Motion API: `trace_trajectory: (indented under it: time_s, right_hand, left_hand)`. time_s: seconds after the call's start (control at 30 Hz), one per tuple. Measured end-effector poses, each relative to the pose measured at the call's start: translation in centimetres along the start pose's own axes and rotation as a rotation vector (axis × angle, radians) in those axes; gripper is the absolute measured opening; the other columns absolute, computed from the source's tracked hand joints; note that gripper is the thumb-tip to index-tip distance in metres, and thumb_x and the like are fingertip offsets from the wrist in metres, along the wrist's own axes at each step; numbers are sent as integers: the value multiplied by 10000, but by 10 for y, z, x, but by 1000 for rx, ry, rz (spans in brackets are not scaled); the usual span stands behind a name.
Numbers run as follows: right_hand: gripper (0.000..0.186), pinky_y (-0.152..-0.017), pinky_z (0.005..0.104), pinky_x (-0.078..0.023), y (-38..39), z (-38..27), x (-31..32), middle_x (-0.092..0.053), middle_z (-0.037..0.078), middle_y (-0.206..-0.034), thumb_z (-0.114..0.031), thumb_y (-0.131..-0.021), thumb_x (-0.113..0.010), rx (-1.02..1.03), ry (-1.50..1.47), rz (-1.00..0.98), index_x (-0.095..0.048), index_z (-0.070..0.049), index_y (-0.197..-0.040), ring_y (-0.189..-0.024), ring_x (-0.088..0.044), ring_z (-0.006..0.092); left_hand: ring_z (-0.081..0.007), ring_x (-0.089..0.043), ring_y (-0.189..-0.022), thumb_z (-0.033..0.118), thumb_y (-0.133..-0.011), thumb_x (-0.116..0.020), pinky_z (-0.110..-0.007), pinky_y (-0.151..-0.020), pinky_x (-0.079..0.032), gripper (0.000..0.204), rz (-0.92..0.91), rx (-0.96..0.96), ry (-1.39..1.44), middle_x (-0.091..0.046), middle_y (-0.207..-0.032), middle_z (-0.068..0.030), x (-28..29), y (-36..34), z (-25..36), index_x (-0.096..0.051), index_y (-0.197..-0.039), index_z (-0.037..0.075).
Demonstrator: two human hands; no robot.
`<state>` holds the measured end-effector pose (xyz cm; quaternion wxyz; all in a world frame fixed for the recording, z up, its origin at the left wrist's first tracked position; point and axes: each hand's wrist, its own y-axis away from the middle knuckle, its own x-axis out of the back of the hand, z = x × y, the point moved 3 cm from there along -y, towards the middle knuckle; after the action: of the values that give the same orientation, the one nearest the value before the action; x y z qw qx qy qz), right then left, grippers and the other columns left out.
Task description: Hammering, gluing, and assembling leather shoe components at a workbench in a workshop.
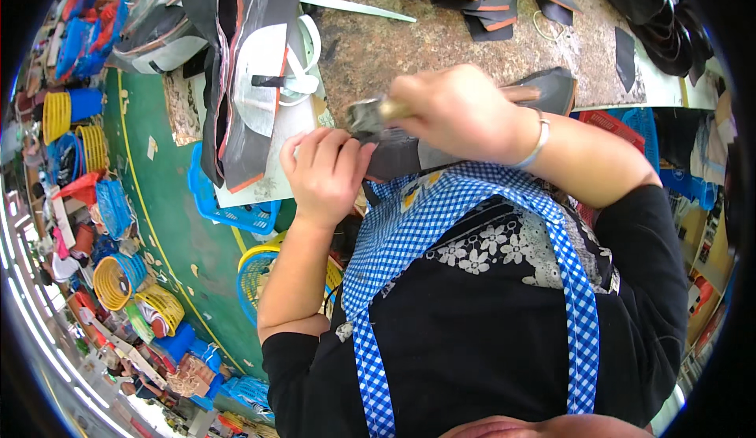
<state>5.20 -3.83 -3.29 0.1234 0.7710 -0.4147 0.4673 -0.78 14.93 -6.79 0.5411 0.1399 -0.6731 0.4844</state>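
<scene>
My right hand (466,115) is closed around the wooden handle of a hammer (365,118); the handle's end sticks out past my wrist side. The metal head is slightly blurred and sits right beside my left fingertips. With fingers bent together, my left hand (324,174) presses the edge of a dark grey shoe-upper piece (394,159) at the table's near edge. Part of that piece is hidden under the hammer and my hands. Another dark piece with an orange edge (557,90) lies beyond my right forearm.
A stack of grey and white upper pieces (264,76) stands left on the worn worktable (354,52). More cut pieces (488,1) lie at the far side, with black curved pieces (654,17) at far right. A blue basket (236,211) is below left, above green floor.
</scene>
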Motion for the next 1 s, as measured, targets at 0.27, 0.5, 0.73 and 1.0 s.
trace_trajectory:
  time_s: [0.27, 0.5, 0.73, 1.0]
  right_hand:
    - [258, -811, 405, -512, 138, 164, 130, -695, 77, -1036, -328, -858, -674, -798, 797, 468, -680, -189, -1075, -979, -650, 308]
    - [481, -974, 402, -457, 136, 148, 125, -638, 146, -1192, -205, -774, -766, -435, 328, 519, -620, -65, -1210, -1136, -585, 313]
    - [355, -790, 398, -550, 70, 20, 135, -666, 150, -1034, -172, -700, -717, 350, 140, 196, -686, -20, -1019, -934, -662, 305]
    - [426, -852, 362, -511, 106, 87, 75, -565, 118, -1000, -78, -683, -621, 207, 216, 243, -673, 9, -1098, -972, -578, 277]
  left_hand:
    - [-258, -560, -1156, 269, -761, -757, -424, -927, -422, 485, -197, -132, 283, -580, -1245, -90, 2, -5, 51, -630, -1200, 106]
    - [-289, -645, -943, 45, -743, -659, -402, -809, -499, 414, -244, -140, 314, -657, -1029, -153, 18, -46, 62, -620, -1144, -51]
    - [-221, -638, -826, 104, -753, -623, -323, -678, -479, 329, -86, -256, 95, -663, -945, -101, 86, -133, 101, -650, -1053, -30]
    - [-251, -616, -1074, 62, -783, -631, -364, -860, -470, 229, -229, -84, 199, -668, -1062, -79, -31, -105, 97, -688, -1005, 55]
